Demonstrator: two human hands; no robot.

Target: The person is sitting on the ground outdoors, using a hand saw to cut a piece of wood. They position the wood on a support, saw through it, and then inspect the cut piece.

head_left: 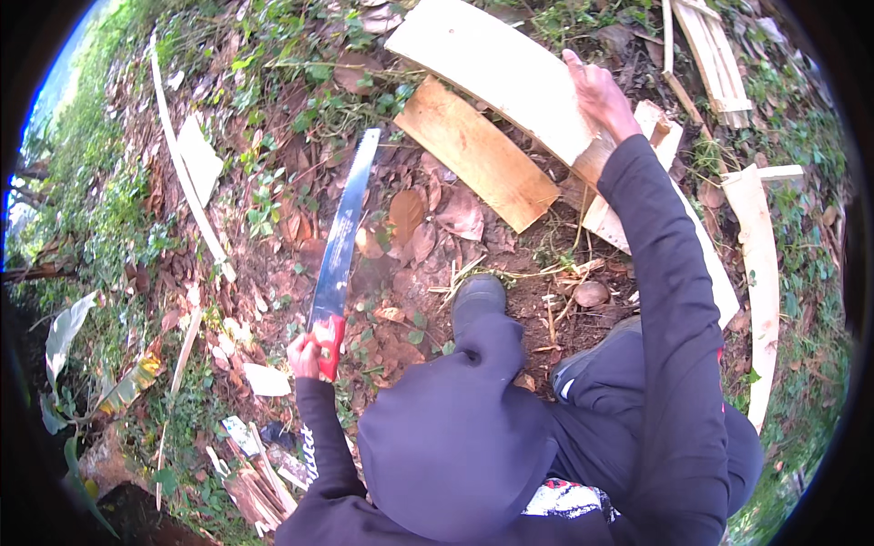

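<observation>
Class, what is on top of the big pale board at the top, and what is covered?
The right hand is at the right end of the board, hiding the wood beneath. What the board covers cannot be seen.

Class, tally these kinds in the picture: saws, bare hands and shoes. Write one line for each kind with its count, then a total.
Red-handled saw: 1
Left hand and right hand, both bare: 2
Left shoe and right shoe: 2
Total: 5
</observation>
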